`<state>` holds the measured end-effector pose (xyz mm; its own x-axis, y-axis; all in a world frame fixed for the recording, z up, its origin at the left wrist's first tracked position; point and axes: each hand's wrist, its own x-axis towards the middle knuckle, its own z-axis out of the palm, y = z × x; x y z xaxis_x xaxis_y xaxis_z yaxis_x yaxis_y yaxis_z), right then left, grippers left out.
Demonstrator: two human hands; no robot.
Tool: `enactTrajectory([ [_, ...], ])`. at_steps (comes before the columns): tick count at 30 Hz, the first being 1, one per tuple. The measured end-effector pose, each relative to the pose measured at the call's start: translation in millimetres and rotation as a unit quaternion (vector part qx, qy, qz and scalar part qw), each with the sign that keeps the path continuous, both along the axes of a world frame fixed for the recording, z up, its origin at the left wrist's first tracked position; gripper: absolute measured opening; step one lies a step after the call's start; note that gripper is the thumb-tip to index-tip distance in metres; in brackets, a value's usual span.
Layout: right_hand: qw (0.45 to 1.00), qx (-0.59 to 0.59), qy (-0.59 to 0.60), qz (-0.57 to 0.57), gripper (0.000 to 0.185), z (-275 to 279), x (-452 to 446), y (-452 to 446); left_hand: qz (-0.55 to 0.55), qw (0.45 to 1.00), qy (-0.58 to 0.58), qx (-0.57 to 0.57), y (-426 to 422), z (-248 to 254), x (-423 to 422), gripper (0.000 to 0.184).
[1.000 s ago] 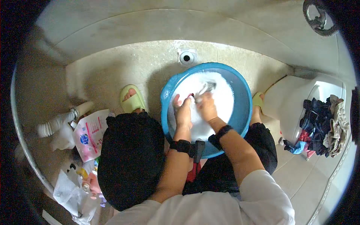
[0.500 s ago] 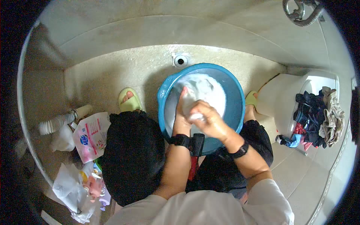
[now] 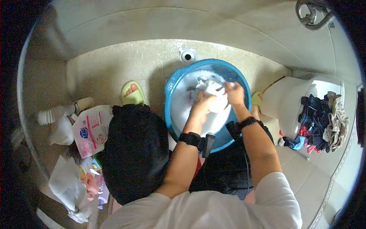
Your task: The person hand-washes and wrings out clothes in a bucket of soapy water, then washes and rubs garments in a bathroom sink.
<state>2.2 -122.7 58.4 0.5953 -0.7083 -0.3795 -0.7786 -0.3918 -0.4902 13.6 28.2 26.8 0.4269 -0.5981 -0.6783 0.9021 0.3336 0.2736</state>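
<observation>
A blue plastic basin [image 3: 170, 114] full of white suds stands on the floor between my knees. Within it, a wet white cloth [image 3: 213, 88] is bunched up and lifted partly out of the foam. My left hand [image 3: 204, 104] grips the cloth's near left side. On the right side, the fingers of my right hand [image 3: 235, 94] are closed on the same cloth. What kind of garment it is, I cannot tell.
A floor drain [image 3: 188, 56] lies behind the basin. To the right, dark and beige clothes [image 3: 318, 118] hang over a white fixture [image 3: 291, 99]. A detergent bag [image 3: 91, 129], plastic wrappings [image 3: 66, 185] and a ribbed white pipe [image 3: 57, 115] are on the left.
My hands have moved apart, the right one shifting right and up. The cloth, earlier blurred between and beneath them, is now bunched up between both hands.
</observation>
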Motion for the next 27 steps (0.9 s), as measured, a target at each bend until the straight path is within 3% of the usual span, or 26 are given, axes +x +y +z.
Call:
enactTrajectory([
  [1, 0.992, -0.012, -0.113, -0.049, 0.031, -11, -6, -8, -0.076, 0.983, -0.123, 0.117, 0, -2, 0, 0.072],
  [2, 0.98, 0.061, -0.157, -0.108, 0.027, -13, -21, -22, -0.149, 0.932, -0.239, 0.229, 0, -4, -3, 0.084],
  [3, 0.98, 0.074, -0.169, -0.078, 0.027, -7, -27, -20, -0.247, 0.875, -0.32, 0.265, 4, -5, -3, 0.102],
  [4, 0.978, 0.088, -0.183, -0.048, 0.027, -2, -30, -18, -0.368, 0.802, -0.325, 0.34, 8, 30, 5, 0.104],
  [6, 0.981, 0.069, -0.182, -0.006, 0.023, 8, -30, 2, -0.419, 0.732, -0.415, 0.342, 7, 44, 6, 0.103],
  [7, 0.95, 0.189, -0.244, -0.051, 0.02, 28, -21, 23, -0.423, 0.73, -0.417, 0.337, 7, 46, 4, 0.103],
  [8, 0.934, 0.249, -0.246, -0.071, 0.02, 28, -24, 23, -0.372, 0.727, -0.479, 0.321, 6, 48, 3, 0.103],
  [10, 0.852, 0.381, -0.3, -0.199, 0.02, 56, -9, 42, -0.267, 0.723, -0.558, 0.307, 2, 50, -1, 0.095],
  [12, 0.797, 0.484, -0.291, -0.214, 0.023, 58, -11, 38, -0.221, 0.733, -0.571, 0.296, -1, 50, 0, 0.085],
  [13, 0.797, 0.493, -0.285, -0.198, 0.026, 58, -13, 38, -0.196, 0.726, -0.583, 0.307, 0, 52, 1, 0.068],
  [14, 0.796, 0.505, -0.279, -0.181, 0.028, 57, -15, 39, -0.194, 0.726, -0.584, 0.306, 0, 49, 1, 0.068],
  [16, 0.839, 0.442, -0.273, -0.16, 0.042, 65, -14, 51, -0.256, 0.797, -0.468, 0.283, 0, 45, 5, 0.051],
  [17, 0.897, 0.358, -0.241, -0.095, 0.05, 70, -16, 60, -0.248, 0.785, -0.468, 0.322, -1, 46, 1, 0.039],
  [19, 0.981, 0.107, -0.129, 0.102, 0.062, 70, -19, 63, -0.259, 0.794, -0.485, 0.259, -8, 25, -6, 0.041],
  [20, 0.979, 0.024, -0.121, 0.161, 0.062, 70, -22, 64, -0.257, 0.805, -0.478, 0.24, -9, 21, -8, 0.043],
  [22, 0.977, -0.034, -0.08, 0.197, 0.058, 82, -21, 67, -0.261, 0.827, -0.443, 0.228, -4, 40, -3, 0.041],
  [24, 0.98, -0.021, -0.084, 0.178, 0.049, 71, -31, 58, -0.289, 0.81, -0.496, 0.12, -3, 38, -3, 0.041],
  [27, 0.987, 0.003, -0.1, 0.127, 0.037, 64, -44, 47, -0.321, 0.822, -0.465, 0.071, -6, 31, -7, 0.048],
])
